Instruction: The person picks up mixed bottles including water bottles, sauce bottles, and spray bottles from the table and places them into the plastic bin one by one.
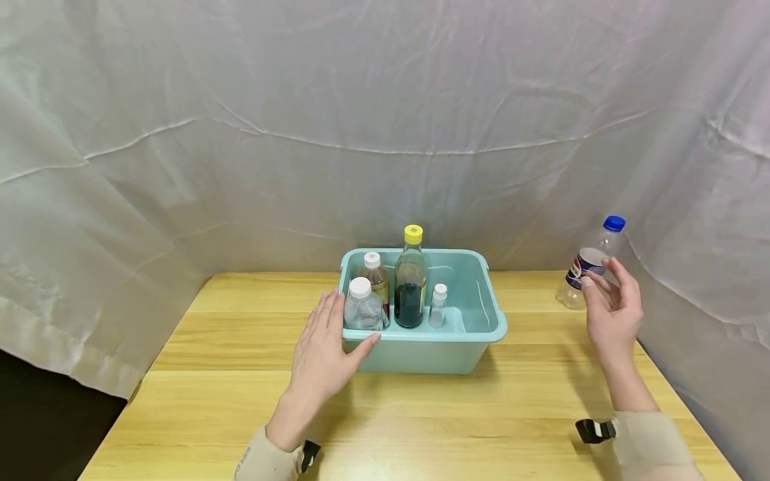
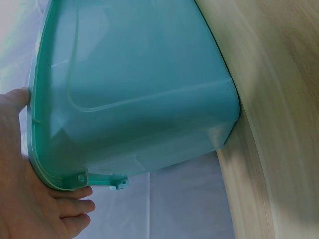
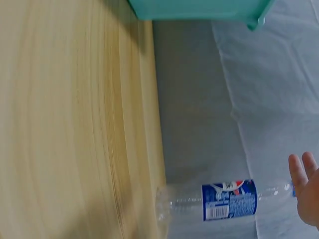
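Note:
A light-blue plastic bin (image 1: 415,354) stands mid-table. My left hand (image 1: 325,351) rests at its front left corner, thumb along the front rim and extended fingers along the left side. Inside the bin are a clear white-capped bottle (image 1: 363,310), a brownish bottle with a white cap (image 1: 375,277), a yellow-capped bottle of dark liquid (image 1: 410,294) and a small clear white-capped bottle (image 1: 438,307). My right hand (image 1: 616,317) is by an upright clear Pepsi bottle (image 3: 229,200) with a blue cap. Its fingers are loosely bent; the right wrist view shows nothing in its grasp.
The wooden table (image 1: 451,427) carries the bin at its back edge and the Pepsi bottle near its back right corner. Grey-white cloth (image 1: 385,133) hangs behind the table and along both sides.

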Demonstrator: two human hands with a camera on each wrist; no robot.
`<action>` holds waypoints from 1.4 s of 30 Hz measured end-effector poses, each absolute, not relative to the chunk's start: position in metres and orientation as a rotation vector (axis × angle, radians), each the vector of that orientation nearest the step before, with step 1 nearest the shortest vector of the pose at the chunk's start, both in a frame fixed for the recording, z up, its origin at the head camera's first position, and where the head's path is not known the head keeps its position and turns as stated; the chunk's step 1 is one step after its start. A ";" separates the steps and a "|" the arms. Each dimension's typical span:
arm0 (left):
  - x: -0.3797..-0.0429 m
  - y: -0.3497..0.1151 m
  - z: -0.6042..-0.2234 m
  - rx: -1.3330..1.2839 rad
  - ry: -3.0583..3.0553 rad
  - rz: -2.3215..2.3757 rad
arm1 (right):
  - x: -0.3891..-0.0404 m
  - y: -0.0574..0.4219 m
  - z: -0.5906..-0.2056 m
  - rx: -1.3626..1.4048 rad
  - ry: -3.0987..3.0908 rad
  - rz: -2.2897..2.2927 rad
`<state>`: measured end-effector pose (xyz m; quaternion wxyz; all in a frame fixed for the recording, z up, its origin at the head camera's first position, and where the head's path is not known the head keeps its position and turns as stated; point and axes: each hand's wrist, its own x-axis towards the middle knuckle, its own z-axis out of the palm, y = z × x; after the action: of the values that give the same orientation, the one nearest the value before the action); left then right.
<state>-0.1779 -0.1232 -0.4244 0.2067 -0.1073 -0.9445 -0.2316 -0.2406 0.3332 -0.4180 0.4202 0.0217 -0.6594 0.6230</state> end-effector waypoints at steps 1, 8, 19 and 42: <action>-0.178 -0.123 -0.425 -0.298 -2.630 -0.644 | -0.242 0.336 -0.418 0.039 -1.666 1.542; -0.177 -0.123 -0.425 -0.298 -2.627 -0.647 | -0.257 0.358 -0.417 -0.062 -1.735 1.438; -0.178 -0.123 -0.426 -0.293 -2.647 -0.643 | -0.283 0.394 -0.421 -0.268 -1.880 1.393; -0.179 -0.123 -0.425 -0.290 -2.648 -0.632 | -0.323 0.418 -0.427 -0.356 -2.168 1.203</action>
<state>-0.1789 -0.1225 -0.4251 0.2005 -0.1039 -0.9476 -0.2260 -0.3231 0.4178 -0.4273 0.3129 -0.1351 -0.8221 0.4561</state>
